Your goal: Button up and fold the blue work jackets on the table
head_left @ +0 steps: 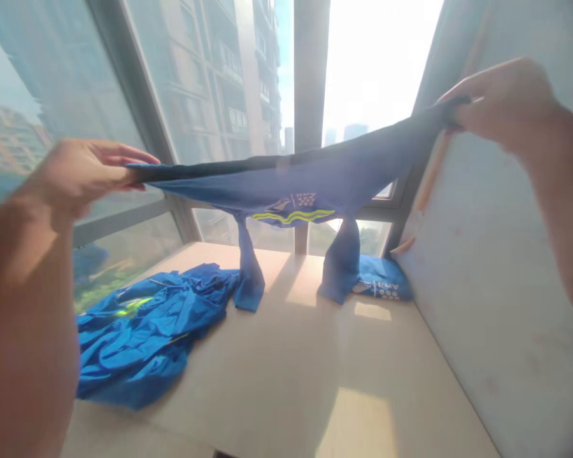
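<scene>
Shirt (310, 178) hangs stretched, its opposite ends pinched by left hand (83, 170) and right hand (510, 98).

Left hand (83, 168) pinching, right hand (510, 95) pinching higher — arms (28, 305) spread wide

A pale ledge (277, 388), patched with sunlight, lay below a grey window frame (310, 83). Beyond the glass stood a high-rise building (210, 70); greenery (100, 283) showed low at left. A whitish wall (491, 273) bounded the right side.
</scene>
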`<state>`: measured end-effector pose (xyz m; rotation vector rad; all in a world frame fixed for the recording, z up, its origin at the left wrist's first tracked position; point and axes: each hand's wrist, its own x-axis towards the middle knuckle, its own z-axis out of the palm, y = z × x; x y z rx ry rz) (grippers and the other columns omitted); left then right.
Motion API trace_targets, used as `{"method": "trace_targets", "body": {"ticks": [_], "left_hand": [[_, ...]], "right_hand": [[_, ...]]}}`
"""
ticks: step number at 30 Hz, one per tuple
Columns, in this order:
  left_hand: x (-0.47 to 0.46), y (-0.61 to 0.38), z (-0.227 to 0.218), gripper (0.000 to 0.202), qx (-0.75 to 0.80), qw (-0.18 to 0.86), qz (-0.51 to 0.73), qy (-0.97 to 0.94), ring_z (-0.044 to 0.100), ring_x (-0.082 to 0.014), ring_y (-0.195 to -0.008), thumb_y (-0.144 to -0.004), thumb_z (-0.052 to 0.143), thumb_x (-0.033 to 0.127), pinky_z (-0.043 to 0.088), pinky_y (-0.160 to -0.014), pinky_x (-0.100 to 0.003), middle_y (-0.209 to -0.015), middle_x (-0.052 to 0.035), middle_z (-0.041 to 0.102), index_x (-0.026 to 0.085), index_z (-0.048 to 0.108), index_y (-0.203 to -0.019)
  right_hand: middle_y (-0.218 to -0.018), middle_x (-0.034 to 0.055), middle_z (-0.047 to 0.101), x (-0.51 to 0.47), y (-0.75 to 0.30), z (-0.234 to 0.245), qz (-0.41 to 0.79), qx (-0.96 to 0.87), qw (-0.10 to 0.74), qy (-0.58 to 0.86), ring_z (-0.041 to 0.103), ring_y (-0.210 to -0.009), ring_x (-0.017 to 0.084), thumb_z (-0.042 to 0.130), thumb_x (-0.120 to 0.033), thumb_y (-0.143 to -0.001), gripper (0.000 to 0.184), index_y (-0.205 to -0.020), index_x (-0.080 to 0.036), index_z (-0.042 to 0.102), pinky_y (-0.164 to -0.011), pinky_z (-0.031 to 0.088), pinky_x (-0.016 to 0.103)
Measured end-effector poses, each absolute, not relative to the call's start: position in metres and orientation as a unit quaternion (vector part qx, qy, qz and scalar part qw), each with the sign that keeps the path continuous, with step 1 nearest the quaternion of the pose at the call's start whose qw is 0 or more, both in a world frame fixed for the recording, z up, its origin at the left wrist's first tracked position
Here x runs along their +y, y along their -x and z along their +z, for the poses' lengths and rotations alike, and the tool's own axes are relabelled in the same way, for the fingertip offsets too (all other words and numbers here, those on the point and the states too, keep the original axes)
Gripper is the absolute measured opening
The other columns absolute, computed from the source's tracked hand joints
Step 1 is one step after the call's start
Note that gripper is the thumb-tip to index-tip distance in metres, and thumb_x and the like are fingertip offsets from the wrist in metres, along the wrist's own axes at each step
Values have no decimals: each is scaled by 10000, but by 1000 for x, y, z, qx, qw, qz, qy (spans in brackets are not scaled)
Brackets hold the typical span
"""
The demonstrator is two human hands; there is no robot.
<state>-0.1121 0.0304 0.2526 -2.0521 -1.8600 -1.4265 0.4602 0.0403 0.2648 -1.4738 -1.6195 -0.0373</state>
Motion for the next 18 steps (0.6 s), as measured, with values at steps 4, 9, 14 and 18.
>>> {"method": "trace_targets", "body": {"ticks": [4,9,14,18], "left_hand": [[-25,119,125,824,-617,-165,-493,590,701,-224,-935,-592,741,515,551,-767,-283,-1029,-94,764,33,661,-1256],[-86,111,-72,507,-681,-253,-444,525,709,-299,-948,-578,615,392,587,-770,-361,-1021,-64,784,189,765,-1018],[-134,110,-205,383,-689,-283,-358,564,743,-322,-861,-572,610,408,610,-819,-439,-879,-89,787,194,777,-844],[-148,122,-223,365,-674,-260,-388,573,727,-329,-1028,-597,646,440,582,-952,-465,-1015,-98,785,214,776,-852]], "right_hand": [[-722,6,722,-12,-458,169,-87,-666,386,633,708,-784,175,568,-153,-846,278,-988,-204,801,-733,471,275],[-859,3,769,-74,-445,-34,46,-694,362,620,646,-636,162,556,-187,-703,282,-866,-228,782,-665,513,280],[-915,31,772,-117,-437,-167,142,-704,354,599,698,-799,208,466,-219,-685,318,-831,-224,749,-755,528,314],[-960,51,773,-133,-441,-193,146,-684,371,611,712,-932,231,463,-213,-707,311,-838,-230,745,-872,528,351]]}}
